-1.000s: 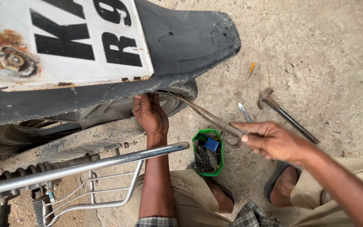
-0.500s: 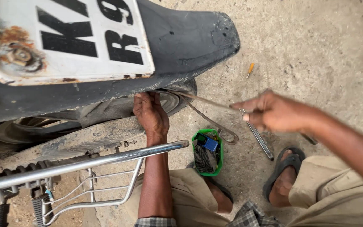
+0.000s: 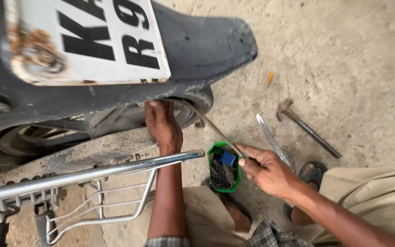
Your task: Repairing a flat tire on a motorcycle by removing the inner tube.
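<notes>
dirt floor [image 3: 344, 68]: green tub [image 3: 235, 176] holds bits; right hand [image 3: 266, 171] grip clamps lever [image 3: 216, 128].

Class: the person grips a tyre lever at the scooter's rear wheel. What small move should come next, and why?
Probably lever the bar downward. Its tip sits at the tyre edge beside the left hand, which steadies the tyre, while the right hand holds the bar's free end.
</notes>
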